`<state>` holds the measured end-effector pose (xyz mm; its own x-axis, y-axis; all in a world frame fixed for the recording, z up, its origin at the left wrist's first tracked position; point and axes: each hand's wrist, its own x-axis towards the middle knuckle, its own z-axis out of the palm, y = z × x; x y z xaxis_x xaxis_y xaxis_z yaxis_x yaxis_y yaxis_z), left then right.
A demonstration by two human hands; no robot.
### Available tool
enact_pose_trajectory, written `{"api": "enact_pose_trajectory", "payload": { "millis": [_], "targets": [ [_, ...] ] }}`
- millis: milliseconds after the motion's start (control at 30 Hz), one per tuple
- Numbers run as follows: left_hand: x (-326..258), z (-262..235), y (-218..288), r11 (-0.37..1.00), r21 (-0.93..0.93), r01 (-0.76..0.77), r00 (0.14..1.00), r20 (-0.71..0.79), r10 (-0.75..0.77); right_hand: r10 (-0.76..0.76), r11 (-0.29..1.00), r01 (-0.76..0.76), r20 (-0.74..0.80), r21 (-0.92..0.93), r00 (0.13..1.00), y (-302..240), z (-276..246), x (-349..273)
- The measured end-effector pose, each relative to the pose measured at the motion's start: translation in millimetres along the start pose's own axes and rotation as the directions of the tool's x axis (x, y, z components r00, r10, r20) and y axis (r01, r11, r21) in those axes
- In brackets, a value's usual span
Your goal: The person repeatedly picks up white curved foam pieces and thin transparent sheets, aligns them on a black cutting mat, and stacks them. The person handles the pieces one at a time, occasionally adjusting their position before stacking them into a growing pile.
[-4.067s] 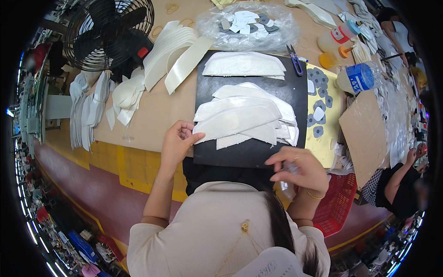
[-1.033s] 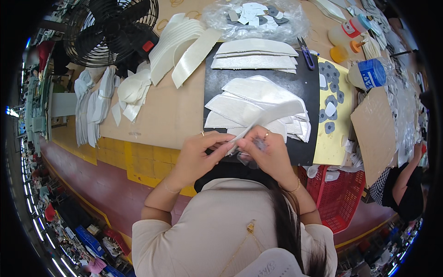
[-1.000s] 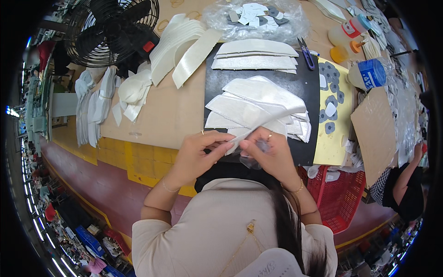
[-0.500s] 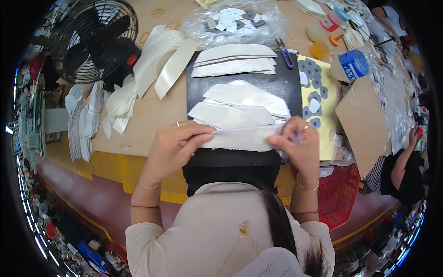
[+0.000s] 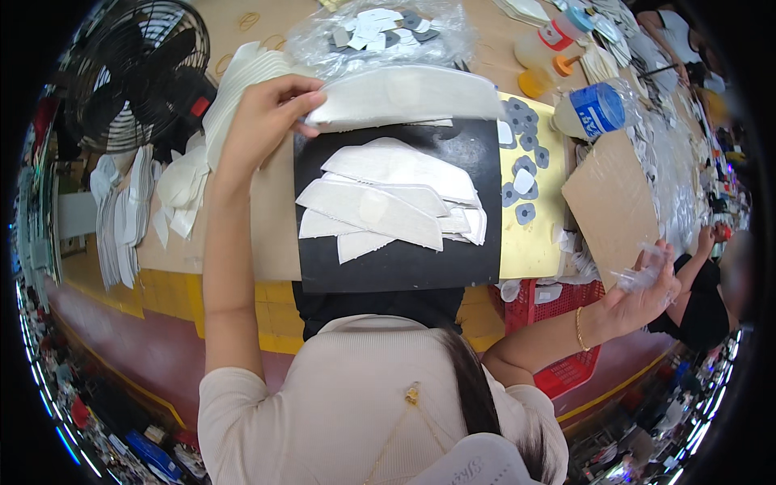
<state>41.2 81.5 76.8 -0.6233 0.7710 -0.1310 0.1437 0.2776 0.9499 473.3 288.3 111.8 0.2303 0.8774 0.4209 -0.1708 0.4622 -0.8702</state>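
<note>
My left hand (image 5: 271, 121) pinches the left end of a long, curved white fabric panel (image 5: 408, 93). That panel lies over the stack at the far edge of a black mat (image 5: 388, 273). Nearer on the mat, several similar white panels (image 5: 368, 206) overlap in a loose pile, some showing a pale round patch. Out to the right, beyond the table's near edge, my right hand (image 5: 651, 295) is raised with crumpled translucent film scraps (image 5: 638, 279) at its fingers.
Right of the mat, a yellow sheet (image 5: 537, 250) bears grey stickers. Bottles (image 5: 594, 111) and a brown board (image 5: 612, 206) are farther right. A fan (image 5: 133, 73) and stacked white pieces stand left. A red basket (image 5: 558, 368) sits below the table; a co-worker's arm (image 5: 702, 271) shows at right.
My left hand has carried the panel from the mat's near side to the far stack. My right hand has let go of the panel and swung out to the right.
</note>
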Motion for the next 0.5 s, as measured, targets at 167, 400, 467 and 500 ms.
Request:
{"api": "enact_pose_trajectory", "payload": {
  "millis": [167, 400, 467, 500],
  "targets": [
    [23.4, -5.7, -52.9, 0.758, 0.649, -0.069, 0.976, -0.113, 0.185, 0.047, 0.991, -0.042, 0.041, -0.127, 0.998, -0.2, 24.3, -29.2],
    [36.6, 49.2, -17.6, 0.504, 0.736, -0.451, 0.89, 0.328, 0.317, 0.083, 0.995, -0.049, 0.428, -0.089, 0.9, 7.3, 67.7, -63.9],
    [53.5, 56.2, -21.0, 0.471, 0.773, -0.425, 0.905, 0.363, 0.221, 0.061, 0.997, -0.027, 0.532, -0.071, 0.845, 3.8, 75.6, -73.0],
    [58.5, 57.7, -18.9, 0.469, 0.795, -0.385, 0.921, 0.361, 0.143, 0.06, 0.997, -0.026, 0.539, -0.07, 0.84, 3.9, 76.3, -76.9]
  ]
}}
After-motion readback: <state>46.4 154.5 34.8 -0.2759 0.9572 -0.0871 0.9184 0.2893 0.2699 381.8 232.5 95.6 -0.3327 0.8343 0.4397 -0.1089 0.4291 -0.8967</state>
